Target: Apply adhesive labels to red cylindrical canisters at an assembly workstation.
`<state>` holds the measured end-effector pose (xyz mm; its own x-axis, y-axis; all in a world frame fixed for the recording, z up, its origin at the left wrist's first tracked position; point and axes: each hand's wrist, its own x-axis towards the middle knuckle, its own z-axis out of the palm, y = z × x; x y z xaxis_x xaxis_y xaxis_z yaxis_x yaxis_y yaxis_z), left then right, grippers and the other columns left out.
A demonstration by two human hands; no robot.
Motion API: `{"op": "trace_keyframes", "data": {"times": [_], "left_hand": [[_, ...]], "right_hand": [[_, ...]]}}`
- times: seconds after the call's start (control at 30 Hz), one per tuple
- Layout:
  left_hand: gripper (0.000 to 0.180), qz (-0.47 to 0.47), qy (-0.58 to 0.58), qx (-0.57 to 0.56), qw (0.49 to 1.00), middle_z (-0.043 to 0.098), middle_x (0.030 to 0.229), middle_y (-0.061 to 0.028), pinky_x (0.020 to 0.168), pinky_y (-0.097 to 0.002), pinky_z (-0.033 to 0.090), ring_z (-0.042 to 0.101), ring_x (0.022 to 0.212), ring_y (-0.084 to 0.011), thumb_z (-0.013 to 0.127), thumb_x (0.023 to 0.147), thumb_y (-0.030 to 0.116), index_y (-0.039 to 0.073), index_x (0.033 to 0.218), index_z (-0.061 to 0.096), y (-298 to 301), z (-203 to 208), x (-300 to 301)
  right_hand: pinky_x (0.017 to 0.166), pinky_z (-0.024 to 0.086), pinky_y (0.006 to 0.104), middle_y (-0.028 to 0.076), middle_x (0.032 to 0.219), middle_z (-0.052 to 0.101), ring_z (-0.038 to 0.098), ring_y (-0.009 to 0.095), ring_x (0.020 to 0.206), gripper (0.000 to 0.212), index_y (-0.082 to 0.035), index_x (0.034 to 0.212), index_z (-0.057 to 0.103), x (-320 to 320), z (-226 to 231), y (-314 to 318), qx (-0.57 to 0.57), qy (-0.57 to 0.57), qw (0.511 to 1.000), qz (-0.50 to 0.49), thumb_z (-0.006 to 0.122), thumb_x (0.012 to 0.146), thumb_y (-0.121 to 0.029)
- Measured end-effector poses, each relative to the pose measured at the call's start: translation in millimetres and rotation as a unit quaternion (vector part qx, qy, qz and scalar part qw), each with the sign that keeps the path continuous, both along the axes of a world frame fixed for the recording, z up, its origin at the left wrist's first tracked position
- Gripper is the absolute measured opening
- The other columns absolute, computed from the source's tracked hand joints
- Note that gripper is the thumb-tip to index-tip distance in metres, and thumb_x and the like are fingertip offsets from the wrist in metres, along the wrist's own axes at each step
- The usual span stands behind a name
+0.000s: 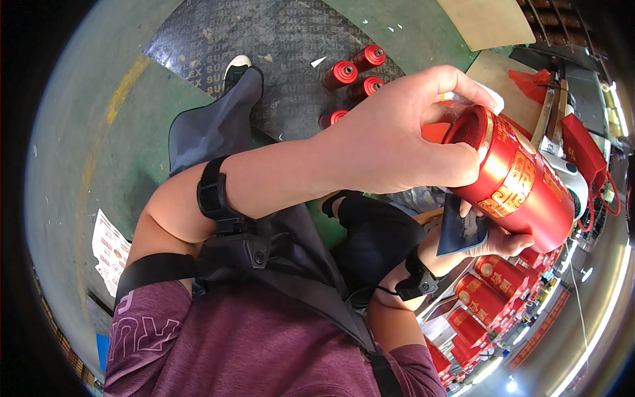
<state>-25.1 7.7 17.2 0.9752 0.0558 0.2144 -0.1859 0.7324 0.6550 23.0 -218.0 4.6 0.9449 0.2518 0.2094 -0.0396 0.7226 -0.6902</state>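
Note:
A shiny red cylindrical canister [522, 178] with gold raised patterns and a gold band near its end is held tilted at the right. My left hand [417, 132] grips its upper end, thumb on the side near the rim and fingers curled over. Something white [493, 98] shows at those fingertips; its kind is unclear. Beneath the canister, my right hand [496, 243] supports the lower part, with its thumb along the bottom edge. A dark blue flat piece [456, 228] lies over the right hand's palm and wrist side. The canister hides part of the right fingers.
Several red canisters [340, 74] stand on a dark patterned mat [284, 40] on the green floor. More red-and-gold canisters [486, 291] fill the lower right. A red bag [585, 149] is at the far right. A printed sheet [109, 251] lies at left.

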Motion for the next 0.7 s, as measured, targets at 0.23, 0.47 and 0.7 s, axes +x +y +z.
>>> {"op": "trace_keyframes", "data": {"times": [0.23, 0.47, 0.7], "left_hand": [[0.056, -0.012, 0.001, 0.005, 1.0, 0.053, 0.132, -0.0172, 0.107, -0.0373, 0.044, 0.051, 0.128, -0.0252, 0.069, 0.079, 0.012, -0.004, 0.128, 0.048, 1.2, 0.8, -0.1], [0.056, -0.008, 0.0, 0.001, 1.0, 0.053, 0.133, -0.0183, 0.106, -0.0373, 0.045, 0.051, 0.128, -0.0255, 0.069, 0.079, 0.011, -0.004, 0.129, 0.047, 1.0, -0.2, -0.1], [0.057, -0.018, -0.005, -0.002, 1.0, 0.053, 0.132, -0.0187, 0.106, -0.0372, 0.045, 0.052, 0.128, -0.0258, 0.069, 0.079, 0.01, -0.004, 0.129, 0.047, 1.7, -1.3, 0.5]], "right_hand": [[0.108, 0.041, 0.0635, 0.014, 0.148, 0.047, 0.049, 0.036, 0.132, 0.098, -0.01, 0.15, 0.037, -4.8, 6.6, 13.8, 0.051, -0.003, 0.999, 0.01, 0.08, 0.074, -0.055], [0.108, 0.04, 0.0635, 0.014, 0.148, 0.047, 0.048, 0.035, 0.134, 0.096, -0.011, 0.149, 0.038, -10.1, 9.4, 22.1, 0.055, 0.009, 0.998, -0.021, 0.079, 0.075, -0.056], [0.109, 0.041, 0.0619, 0.014, 0.148, 0.047, 0.048, 0.035, 0.134, 0.097, -0.011, 0.149, 0.037, -13.5, 15.2, 34.2, -0.077, 0.011, 0.985, -0.155, 0.077, 0.075, -0.059]]}}
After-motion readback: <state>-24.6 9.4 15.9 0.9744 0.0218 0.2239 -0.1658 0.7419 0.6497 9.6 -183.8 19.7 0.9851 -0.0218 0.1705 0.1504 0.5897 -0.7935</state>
